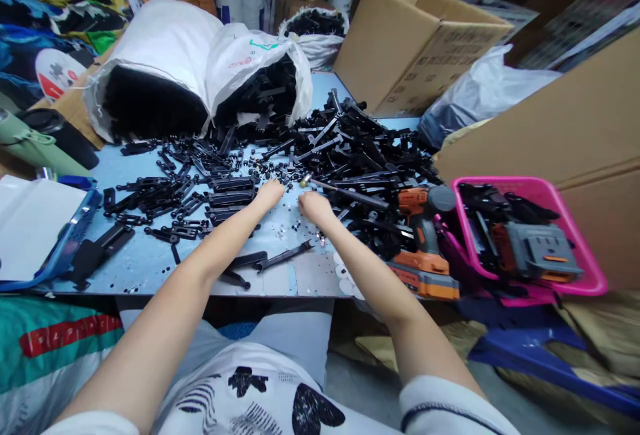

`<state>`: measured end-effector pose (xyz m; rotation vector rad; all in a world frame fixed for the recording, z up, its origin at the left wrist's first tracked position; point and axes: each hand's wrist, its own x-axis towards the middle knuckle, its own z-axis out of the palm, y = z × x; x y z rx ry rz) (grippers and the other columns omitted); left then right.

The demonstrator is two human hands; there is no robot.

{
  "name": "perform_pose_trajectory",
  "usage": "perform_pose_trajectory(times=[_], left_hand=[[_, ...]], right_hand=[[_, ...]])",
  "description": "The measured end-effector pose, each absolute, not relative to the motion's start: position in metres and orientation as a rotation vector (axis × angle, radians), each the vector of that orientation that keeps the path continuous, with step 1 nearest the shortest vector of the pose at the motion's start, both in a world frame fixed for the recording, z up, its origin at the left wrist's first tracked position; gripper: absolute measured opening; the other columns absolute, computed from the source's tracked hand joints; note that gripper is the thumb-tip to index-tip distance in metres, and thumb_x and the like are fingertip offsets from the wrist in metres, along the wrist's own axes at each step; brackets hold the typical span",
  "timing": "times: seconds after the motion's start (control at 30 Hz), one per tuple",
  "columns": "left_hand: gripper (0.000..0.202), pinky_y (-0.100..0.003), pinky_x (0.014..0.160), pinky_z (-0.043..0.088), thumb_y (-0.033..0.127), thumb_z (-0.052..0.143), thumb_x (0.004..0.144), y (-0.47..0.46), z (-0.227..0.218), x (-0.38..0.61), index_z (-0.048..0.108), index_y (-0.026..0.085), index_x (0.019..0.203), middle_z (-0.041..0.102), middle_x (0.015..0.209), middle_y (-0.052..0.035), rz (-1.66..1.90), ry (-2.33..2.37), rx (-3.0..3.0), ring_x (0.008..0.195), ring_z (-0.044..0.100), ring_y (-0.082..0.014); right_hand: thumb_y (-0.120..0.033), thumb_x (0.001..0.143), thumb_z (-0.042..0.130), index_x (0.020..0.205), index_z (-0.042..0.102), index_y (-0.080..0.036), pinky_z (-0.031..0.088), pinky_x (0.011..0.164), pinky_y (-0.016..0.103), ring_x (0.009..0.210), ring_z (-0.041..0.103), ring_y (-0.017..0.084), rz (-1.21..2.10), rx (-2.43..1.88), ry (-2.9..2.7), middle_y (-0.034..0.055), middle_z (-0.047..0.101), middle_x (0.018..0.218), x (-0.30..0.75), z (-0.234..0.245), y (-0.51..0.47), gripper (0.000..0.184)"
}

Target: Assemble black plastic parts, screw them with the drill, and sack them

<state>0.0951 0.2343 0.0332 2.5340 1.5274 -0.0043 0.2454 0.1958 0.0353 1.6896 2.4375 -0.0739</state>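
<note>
My left hand (271,192) rests at the edge of a scatter of small black and metal pieces (257,165), its fingers curled together. Close to its right, over the blue tabletop (285,221), is my right hand (315,208), also with curled fingers. Whatever either hand pinches is too small or hidden to make out. Just beyond the right hand lies a hammer-like tool (345,192) with a dark shaft and a brass-coloured head. A row of long black plastic parts (233,196) lies beside the left hand. Loose black arms (285,256) lie nearer the front edge.
A large heap of black parts (370,148) fills the back right. White sacks (165,41) open toward me behind. At right are an orange cordless drill (423,221), a pink basket (530,185) and a cardboard box (385,48). A blue tray (75,238) and bottles stand left.
</note>
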Motion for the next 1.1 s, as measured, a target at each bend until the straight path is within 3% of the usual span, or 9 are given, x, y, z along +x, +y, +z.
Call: perform_pose_trajectory(times=[0.13,0.3,0.37,0.47,0.6,0.77,0.9,1.1], left_hand=[[0.027,-0.033,0.086,0.046,0.003,0.038,0.087,0.203,0.047,0.085,0.059,0.008,0.103,0.06,0.106,-0.0164,0.127,1.577,2.551,0.098,0.059,-0.0223],[0.02,-0.029,0.086,0.048,0.019,0.044,0.091,0.102,0.05,0.007,0.058,0.013,0.103,0.064,0.101,-0.0098,1.037,1.608,2.242,0.096,0.061,-0.0181],[0.019,-0.027,0.08,0.051,0.025,0.049,0.09,0.055,0.039,-0.028,0.06,0.016,0.101,0.066,0.095,-0.0064,1.236,1.705,1.964,0.086,0.064,-0.0159],[0.019,-0.027,0.074,0.053,0.029,0.053,0.088,0.0,0.018,-0.058,0.063,0.016,0.097,0.069,0.088,-0.0048,1.282,1.805,1.711,0.076,0.066,-0.015],[0.018,-0.03,0.077,0.053,0.027,0.052,0.088,-0.024,0.003,-0.061,0.064,0.015,0.096,0.07,0.09,-0.007,1.331,1.889,1.788,0.082,0.067,-0.0167],[0.019,-0.034,0.083,0.053,0.018,0.048,0.09,-0.02,0.003,-0.058,0.063,0.015,0.103,0.07,0.097,-0.0103,1.254,1.757,2.267,0.092,0.066,-0.0193],[0.022,-0.037,0.082,0.052,0.014,0.051,0.088,-0.023,0.0,-0.059,0.061,0.015,0.108,0.07,0.1,-0.012,1.198,1.666,2.546,0.098,0.065,-0.0232],[0.025,-0.034,0.074,0.055,0.012,0.05,0.089,-0.021,-0.005,-0.065,0.058,0.014,0.112,0.07,0.098,-0.0128,1.217,1.562,2.629,0.091,0.068,-0.0217]], right_hand=[[-0.005,0.089,0.035,0.107,0.057,-0.004,0.038,0.076,0.028,0.094,0.056,0.022,-0.011,1.788,2.384,0.0218,0.061,0.104,0.259,0.04,0.229,0.028],[0.001,0.085,0.045,0.093,0.06,-0.001,0.034,0.07,0.025,0.08,0.056,0.014,-0.088,1.708,2.428,0.0196,0.063,0.094,0.26,0.028,0.234,0.017],[0.0,0.086,0.045,0.091,0.06,-0.002,0.034,0.068,0.025,0.078,0.056,0.013,-0.101,1.698,2.451,0.0191,0.063,0.094,0.261,0.025,0.228,0.015],[-0.006,0.09,0.043,0.097,0.058,-0.003,0.034,0.065,0.026,0.075,0.056,0.014,-0.075,1.729,2.488,0.0197,0.061,0.096,0.258,0.028,0.219,0.017],[-0.018,0.091,0.046,0.108,0.054,-0.009,0.038,0.067,0.026,0.08,0.056,0.017,-0.06,1.797,2.637,0.016,0.059,0.102,0.237,0.039,0.2,0.021],[-0.02,0.086,0.053,0.094,0.064,-0.016,0.044,0.073,0.027,0.077,0.057,0.016,-0.645,1.514,3.086,0.0079,0.061,0.092,0.209,0.054,0.153,0.014],[-0.019,0.082,0.059,0.09,0.067,-0.016,0.045,0.068,0.025,0.069,0.058,0.014,-0.997,1.316,3.032,0.0047,0.064,0.082,0.197,0.063,0.119,0.012],[-0.013,0.079,0.059,0.079,0.069,-0.015,0.045,0.068,0.025,0.069,0.06,0.014,-0.957,1.09,3.012,0.0061,0.065,0.079,0.189,0.071,0.103,0.01]])
